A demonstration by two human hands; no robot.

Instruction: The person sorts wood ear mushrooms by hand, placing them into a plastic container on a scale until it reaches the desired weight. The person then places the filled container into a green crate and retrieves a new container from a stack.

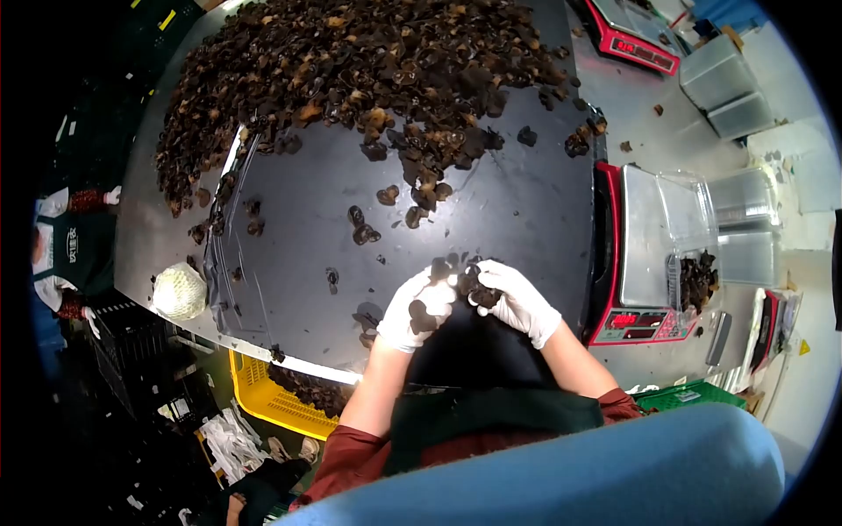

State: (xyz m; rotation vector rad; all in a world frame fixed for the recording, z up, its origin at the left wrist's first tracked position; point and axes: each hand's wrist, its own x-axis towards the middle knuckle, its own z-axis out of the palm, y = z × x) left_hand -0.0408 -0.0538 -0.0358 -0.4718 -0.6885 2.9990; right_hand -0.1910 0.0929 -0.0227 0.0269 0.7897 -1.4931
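My left hand (pixel 417 309), in a white glove, is closed around a few dark pieces of wood ear mushroom (pixel 424 317) near the front of the dark table surface. Just to its right, my white-gloved right hand (pixel 519 302) grips a clump of wood ear mushroom (pixel 478 289) between thumb and fingers. The two hands nearly meet, and bits of mushroom show in the gap between them. Ahead of them spreads a large heap of wood ear mushrooms (pixel 351 70). Loose pieces (pixel 362 230) lie scattered between the heap and my hands.
To the right stands a red scale (pixel 645 237), with a clear plastic box (pixel 697 280) of mushrooms at its edge. Another red scale (pixel 636 48) sits farther back. A yellow crate (pixel 281 408) is below the table's front edge. A co-worker (pixel 79 245) stands at left.
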